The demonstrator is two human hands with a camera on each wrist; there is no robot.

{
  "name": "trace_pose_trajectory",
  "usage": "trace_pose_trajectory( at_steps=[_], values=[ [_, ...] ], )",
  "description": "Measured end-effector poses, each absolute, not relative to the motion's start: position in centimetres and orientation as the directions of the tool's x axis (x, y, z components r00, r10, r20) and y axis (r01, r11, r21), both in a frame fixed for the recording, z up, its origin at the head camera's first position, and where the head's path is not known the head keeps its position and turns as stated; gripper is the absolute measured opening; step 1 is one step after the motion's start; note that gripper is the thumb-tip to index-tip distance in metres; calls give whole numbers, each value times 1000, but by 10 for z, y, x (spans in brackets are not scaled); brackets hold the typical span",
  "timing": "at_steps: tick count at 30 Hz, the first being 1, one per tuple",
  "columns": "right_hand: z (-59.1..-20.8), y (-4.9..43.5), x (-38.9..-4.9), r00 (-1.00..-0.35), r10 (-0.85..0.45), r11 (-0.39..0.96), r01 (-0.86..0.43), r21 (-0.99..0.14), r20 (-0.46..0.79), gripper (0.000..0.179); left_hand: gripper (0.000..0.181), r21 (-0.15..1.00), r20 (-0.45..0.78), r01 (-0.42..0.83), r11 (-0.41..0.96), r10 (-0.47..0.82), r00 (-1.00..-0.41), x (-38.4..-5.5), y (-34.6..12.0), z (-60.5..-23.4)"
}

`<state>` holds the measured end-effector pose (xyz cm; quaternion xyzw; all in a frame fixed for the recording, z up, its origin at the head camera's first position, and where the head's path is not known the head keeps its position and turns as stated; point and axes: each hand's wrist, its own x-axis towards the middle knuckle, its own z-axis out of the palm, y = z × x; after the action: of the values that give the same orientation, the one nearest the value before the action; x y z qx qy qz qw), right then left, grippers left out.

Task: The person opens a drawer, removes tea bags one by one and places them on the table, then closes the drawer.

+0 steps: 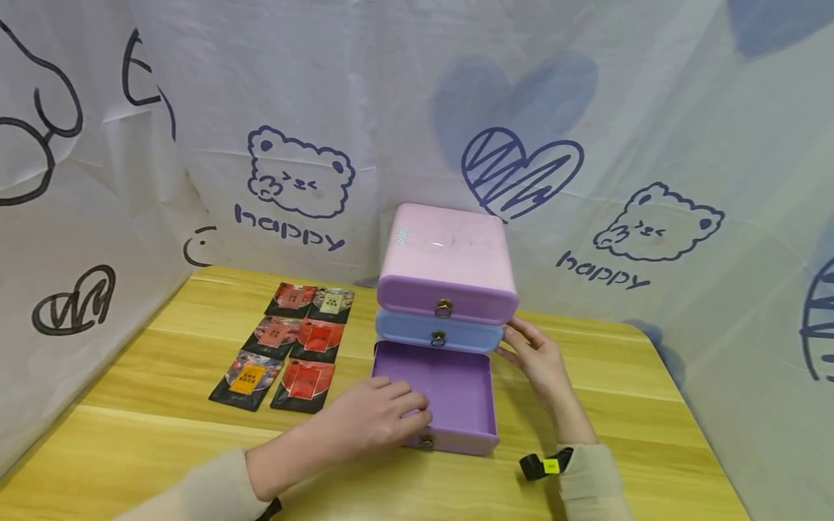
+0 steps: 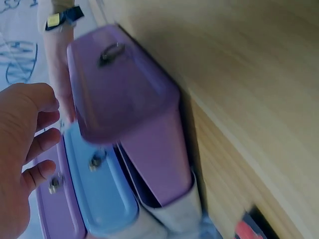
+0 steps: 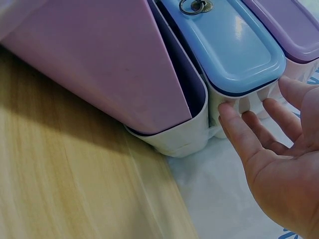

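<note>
A small chest of three drawers, pink on top [image 1: 449, 242], stands on the table. Its lowest purple drawer [image 1: 459, 440] is pulled out toward me and has nothing inside. The blue drawer [image 1: 469, 336] and the top purple drawer [image 1: 404, 295] are closed; each drawer front carries a ring pull. My left hand [image 1: 365, 420] hovers over the left front of the pulled-out drawer, fingers loosely bent, holding nothing. On the other side, my right hand [image 3: 284, 149] rests its extended fingertips against the chest's white side beside the blue drawer.
Several black sachets with red, orange and pale labels [image 1: 302, 383] lie in two columns left of the chest. A light wooden table [image 1: 163, 449] is under everything. White cloth [image 1: 404, 108] with blue drawings hangs behind and at the sides.
</note>
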<state>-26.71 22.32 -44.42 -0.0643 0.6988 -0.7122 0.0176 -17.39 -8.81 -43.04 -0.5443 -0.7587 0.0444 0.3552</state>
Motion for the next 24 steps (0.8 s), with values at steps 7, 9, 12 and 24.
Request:
trace_pose_trajectory(
  at_steps=[7,9,12,24],
  values=[
    [-444,223,-267,-992,-113,-21,-63,-998,65,50,19,-513,382,803,302,919,-102,-167,-62,-435],
    [-444,223,-267,-991,-115,-23,-67,-997,69,50,20,-537,348,798,274,933,-86,-166,-56,-437],
    [-445,224,-267,-990,-118,-18,-76,-997,77,51,22,-569,291,788,233,954,-72,-163,-49,-438],
    [-445,224,-267,-990,-120,-24,-70,-997,73,50,17,-659,147,732,176,984,-104,-155,-39,-449]
  ],
)
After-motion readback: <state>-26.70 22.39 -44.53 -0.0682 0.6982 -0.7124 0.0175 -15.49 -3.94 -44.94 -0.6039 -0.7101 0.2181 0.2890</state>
